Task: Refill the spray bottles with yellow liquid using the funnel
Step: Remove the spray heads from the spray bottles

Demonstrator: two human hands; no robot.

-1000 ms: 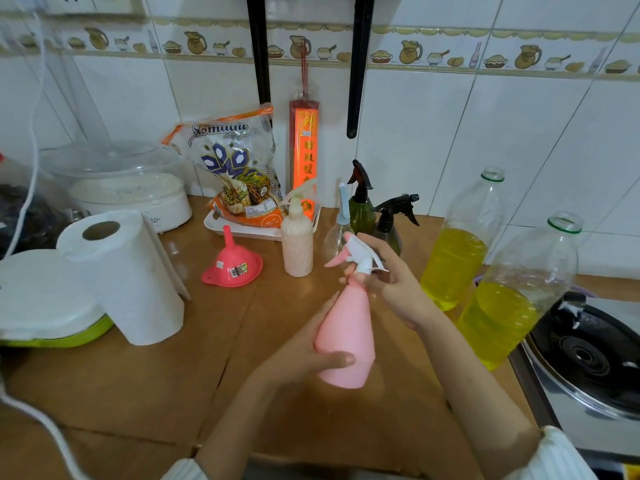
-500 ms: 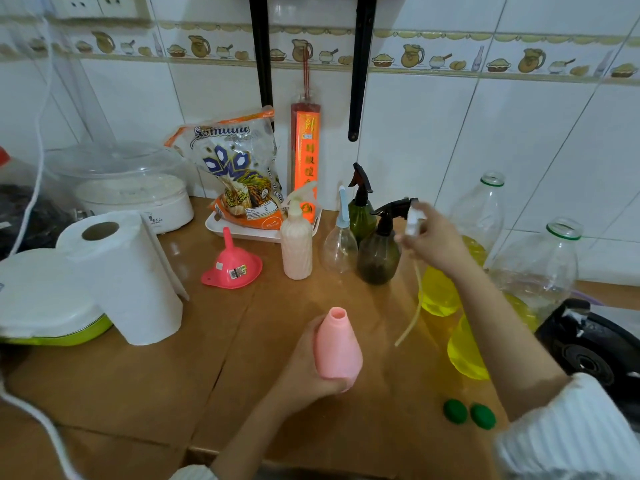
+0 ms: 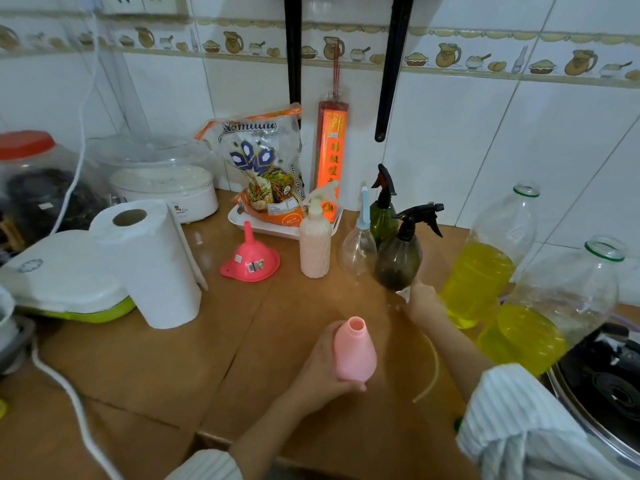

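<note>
Centrally, we see the pink spray bottle (image 3: 354,351) standing uncapped on the wooden tabletop (image 3: 145,358), its open neck pointing up. Our left hand (image 3: 320,368) steadies it, the fingers (image 3: 349,386) wrapped closed around its lower body. Our right hand (image 3: 420,301) lies further back, just in front of the dark smoked spray bottle (image 3: 398,258), with its fingers closed on the white spray head (image 3: 404,293), of which only a small part shows. A pale dip tube (image 3: 431,372) curves from under that forearm down onto the tabletop.

We mark the pink funnel (image 3: 250,261) resting wide end down, spout upward, well to the left of the pink bottle and just beside a cream pump bottle (image 3: 314,249). Between the pump bottle and the dark bottle stands a clear spray bottle (image 3: 356,251) with a pale blue head; a green spray bottle (image 3: 381,220) with a black trigger stands behind them near the tiled wall.

At right, two large clear bottles hold the yellow liquid: the rear large bottle (image 3: 485,268) and the nearer large bottle (image 3: 540,323), both uncapped, each under half full. A black stove burner (image 3: 609,386) sits at the right edge. At left we note a paper towel roll (image 3: 156,265) standing upright
</note>
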